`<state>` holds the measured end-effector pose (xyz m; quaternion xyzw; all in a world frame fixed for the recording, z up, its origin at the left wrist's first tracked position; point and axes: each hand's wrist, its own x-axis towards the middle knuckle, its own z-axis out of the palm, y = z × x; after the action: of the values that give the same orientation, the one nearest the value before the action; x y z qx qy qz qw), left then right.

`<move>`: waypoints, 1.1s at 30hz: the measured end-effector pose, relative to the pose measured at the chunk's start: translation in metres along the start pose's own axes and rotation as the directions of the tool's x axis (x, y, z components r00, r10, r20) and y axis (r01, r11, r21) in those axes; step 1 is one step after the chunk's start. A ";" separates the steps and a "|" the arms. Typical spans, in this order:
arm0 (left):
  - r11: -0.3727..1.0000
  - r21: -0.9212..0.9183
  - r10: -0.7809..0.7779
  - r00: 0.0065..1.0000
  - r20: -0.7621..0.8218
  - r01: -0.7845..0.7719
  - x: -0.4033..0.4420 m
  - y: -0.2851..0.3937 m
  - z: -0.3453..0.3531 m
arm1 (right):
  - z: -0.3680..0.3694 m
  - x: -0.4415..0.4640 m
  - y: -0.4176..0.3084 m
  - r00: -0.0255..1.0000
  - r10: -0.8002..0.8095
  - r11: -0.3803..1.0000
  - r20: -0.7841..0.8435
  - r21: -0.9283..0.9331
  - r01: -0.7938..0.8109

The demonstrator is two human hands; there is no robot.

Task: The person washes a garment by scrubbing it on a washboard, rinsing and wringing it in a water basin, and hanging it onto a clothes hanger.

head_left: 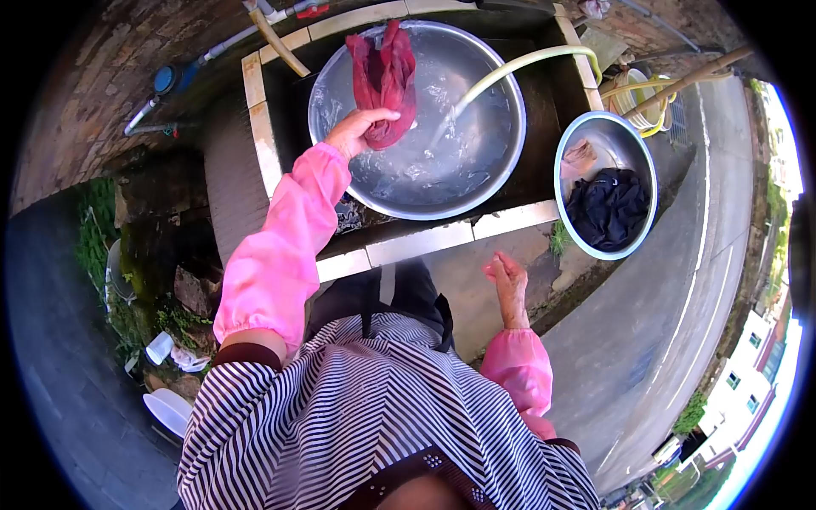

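Observation:
My left hand is closed on the lower end of a wet dark-red cloth. The cloth lies over the left part of a large metal basin of water, its far end reaching the rim. Water runs into this basin from a pale hose that comes over its right side. My right hand hangs in front of the sink, below the smaller basin, with nothing in it and its fingers loosely bent and apart. Pink sleeve covers are on both forearms.
A tiled sink edge surrounds the large basin. To its right, a smaller metal basin holds a dark garment and a pinkish cloth. A wooden stick leans at the back left. Behind the smaller basin stands a bucket.

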<state>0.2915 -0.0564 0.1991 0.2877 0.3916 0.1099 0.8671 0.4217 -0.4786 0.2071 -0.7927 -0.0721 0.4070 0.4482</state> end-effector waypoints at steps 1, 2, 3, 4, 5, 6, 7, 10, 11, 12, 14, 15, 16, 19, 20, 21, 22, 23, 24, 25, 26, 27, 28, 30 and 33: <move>0.996 0.070 -0.040 0.995 -0.097 0.046 0.019 -0.021 -0.020 | -0.001 -0.001 0.003 1.000 0.021 1.000 -0.008 -0.002 -0.021; 0.968 0.223 -0.062 0.967 -0.247 0.119 0.035 -0.040 -0.037 | -0.002 -0.002 0.005 0.999 0.040 0.999 -0.014 -0.005 -0.040; 0.910 0.355 -0.061 0.916 -0.397 0.215 0.046 -0.060 -0.053 | -0.004 -0.004 0.007 0.998 0.063 0.998 -0.017 -0.007 -0.063; 0.912 0.372 0.012 0.897 -0.442 0.171 0.055 -0.084 -0.064 | -0.008 -0.005 0.012 0.996 0.090 0.996 -0.012 -0.013 -0.090; 0.911 0.393 0.089 0.870 -0.485 0.126 0.061 -0.104 -0.074 | -0.011 -0.005 0.016 0.993 0.114 0.993 -0.006 -0.018 -0.115; 0.910 0.414 0.192 0.862 -0.469 0.023 0.066 -0.122 -0.075 | -0.012 -0.005 0.020 0.990 0.140 0.990 0.001 -0.019 -0.140; 0.800 0.563 0.470 0.798 -0.377 -0.205 0.074 -0.146 -0.080 | -0.012 -0.005 0.022 0.988 0.157 0.988 -0.001 -0.016 -0.157; 0.379 0.887 0.466 0.774 -0.428 0.262 0.067 -0.150 -0.054 | -0.013 -0.001 0.026 0.981 0.193 0.981 -0.017 -0.008 -0.193; 0.281 0.895 0.477 0.759 -0.443 0.346 0.077 -0.159 -0.054 | -0.013 0.001 0.028 0.980 0.199 0.980 -0.023 -0.004 -0.199; 0.181 0.887 0.490 0.743 -0.456 0.425 0.086 -0.169 -0.054 | -0.013 0.003 0.029 0.979 0.204 0.979 -0.030 -0.002 -0.204; -0.022 0.868 0.629 0.681 -0.374 0.497 0.098 -0.191 -0.055 | -0.014 0.005 0.031 0.977 0.211 0.977 -0.032 0.007 -0.211; -0.001 0.884 0.528 0.751 -0.397 0.468 0.103 -0.194 -0.060 | -0.014 0.006 0.031 0.976 0.214 0.977 -0.034 0.011 -0.214; 0.023 0.897 0.419 0.810 -0.410 0.441 0.107 -0.194 -0.067 | -0.014 0.007 0.030 0.975 0.219 0.976 -0.038 0.019 -0.218; 0.446 0.822 0.224 0.845 -0.486 0.354 0.107 -0.194 -0.070 | -0.015 0.001 0.024 0.975 0.216 0.976 -0.043 0.028 -0.215; 0.634 0.703 0.136 0.848 -0.512 0.322 0.102 -0.190 -0.066 | -0.015 0.001 0.020 0.979 0.199 0.980 -0.040 0.021 -0.198; 0.790 0.532 0.024 0.850 -0.526 0.306 0.098 -0.186 -0.059 | -0.015 0.001 0.017 0.983 0.179 0.984 -0.036 0.014 -0.179; 0.892 0.286 -0.119 0.790 -0.602 0.352 0.106 -0.197 -0.059 | -0.013 0.000 0.012 0.986 0.164 0.986 -0.033 0.015 -0.164; 0.914 0.021 -0.385 0.884 -0.264 0.405 0.069 -0.148 -0.037 | -0.011 0.001 0.007 0.988 0.152 0.988 -0.029 0.016 -0.151; 0.919 -0.169 -0.383 0.910 -0.160 0.357 0.044 -0.129 -0.018 | -0.008 0.003 0.001 0.990 0.139 0.990 -0.026 0.017 -0.138; 0.879 -0.356 -0.359 0.931 -0.058 0.317 0.023 -0.118 -0.002 | -0.003 0.004 -0.009 0.993 0.115 0.993 -0.003 0.026 -0.114; 0.879 -0.395 -0.305 0.952 -0.038 0.266 0.002 -0.106 0.013 | 0.005 0.005 -0.021 0.995 0.093 0.995 0.020 0.034 -0.094; 0.877 -0.432 -0.244 0.970 -0.020 0.211 -0.017 -0.093 0.026 | 0.014 0.007 -0.035 0.997 0.067 0.997 0.044 0.045 -0.069; 0.868 -0.463 -0.234 0.971 -0.056 0.183 -0.043 -0.076 0.044 | 0.028 0.008 -0.050 0.994 0.071 0.992 0.084 0.099 -0.080; 0.841 -0.525 -0.176 0.984 -0.038 0.131 -0.082 -0.053 0.067 | 0.055 0.005 -0.080 0.977 0.105 0.973 0.184 0.185 -0.140; 0.789 -0.605 -0.099 0.994 0.050 0.109 -0.126 -0.033 0.082 | 0.094 0.001 -0.110 0.928 0.101 0.921 0.358 0.320 -0.223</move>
<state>0.2669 -0.1692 0.3005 -0.0262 0.3442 0.1796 0.9212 0.3832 -0.3523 0.2662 -0.6212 -0.0055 0.5778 0.5293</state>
